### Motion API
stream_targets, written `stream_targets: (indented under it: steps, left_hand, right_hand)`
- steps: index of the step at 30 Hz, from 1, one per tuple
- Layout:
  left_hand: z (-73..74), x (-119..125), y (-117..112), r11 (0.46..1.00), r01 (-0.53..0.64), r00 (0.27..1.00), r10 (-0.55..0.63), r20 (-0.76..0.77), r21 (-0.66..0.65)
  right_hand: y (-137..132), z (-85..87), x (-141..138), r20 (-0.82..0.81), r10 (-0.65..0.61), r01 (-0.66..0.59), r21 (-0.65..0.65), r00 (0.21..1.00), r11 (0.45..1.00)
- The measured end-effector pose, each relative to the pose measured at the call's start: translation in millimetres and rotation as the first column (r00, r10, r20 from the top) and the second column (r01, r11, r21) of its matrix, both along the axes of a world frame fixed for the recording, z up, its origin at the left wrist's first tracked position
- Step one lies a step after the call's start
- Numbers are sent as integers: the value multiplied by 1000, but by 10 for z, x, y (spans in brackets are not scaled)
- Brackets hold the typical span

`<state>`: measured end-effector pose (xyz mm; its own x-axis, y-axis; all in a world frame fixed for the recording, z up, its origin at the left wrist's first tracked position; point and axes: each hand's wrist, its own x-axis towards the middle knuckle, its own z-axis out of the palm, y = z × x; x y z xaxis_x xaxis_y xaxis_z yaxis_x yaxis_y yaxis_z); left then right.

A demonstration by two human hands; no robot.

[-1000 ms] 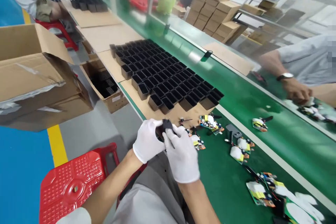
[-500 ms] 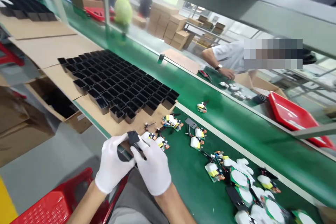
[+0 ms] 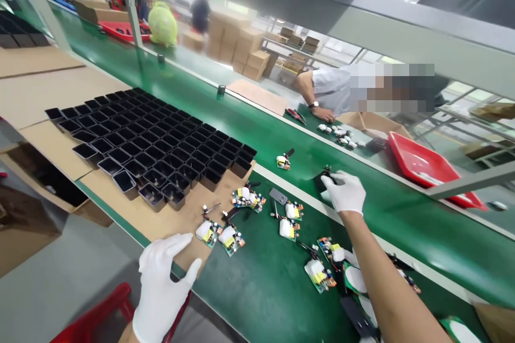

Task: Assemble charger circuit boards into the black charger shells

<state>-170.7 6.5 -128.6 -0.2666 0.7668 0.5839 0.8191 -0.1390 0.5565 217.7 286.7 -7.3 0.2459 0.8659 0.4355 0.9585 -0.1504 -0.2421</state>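
Observation:
My left hand point(image 3: 163, 281), in a white glove, is at the table's front edge. Its thumb and fingers are spread with nothing between them. Nearest to it lies a small circuit board point(image 3: 208, 232) with white and yellow parts, on the cardboard's corner. My right hand point(image 3: 346, 192), also gloved, reaches across to the green conveyor belt. Its fingertips close on a small black plastic case point(image 3: 321, 182), partly hidden behind them, low over or on the belt. Below my right forearm several circuit boards and a flat black cover point(image 3: 358, 315) lie in a heap, partly covered by the arm.
Rows of open black plastic cases point(image 3: 156, 142) stand on cardboard at the left. More circuit boards point(image 3: 288, 228) lie on the green table. A single board point(image 3: 283, 161) sits on the conveyor belt point(image 3: 257, 131). Across it are a co-worker's arm point(image 3: 308, 91) and a red tray point(image 3: 426, 166).
My hands were together at the table edge around the black case. The right hand has carried it away to the belt; the left has opened. The view has shifted rightward.

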Motion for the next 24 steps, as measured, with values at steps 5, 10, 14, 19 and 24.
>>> stream_targets:
  steps: [5,10,14,19,24]
  left_hand:
    - [-26,31,34,999,-41,997,40,-60,-25]
    - [6,65,7,996,-59,998,58,-21,-64]
    - [147,75,-5,994,-71,994,77,78,-80]
    - [638,19,369,992,-104,994,106,-33,75]
    - [1026,27,1188,999,-46,969,42,-244,-9]
  right_hand:
    - [254,51,-450,34,87,-80,-182,996,980]
    - [875,-84,-1103,-53,124,-134,-513,991,848]
    - [1067,-171,-1442,-109,37,-92,-564,993,820]
    - [900,96,-1592,-308,84,-229,-469,948,853]
    - [316,555,-1564,-555,220,-410,-244,802,879]
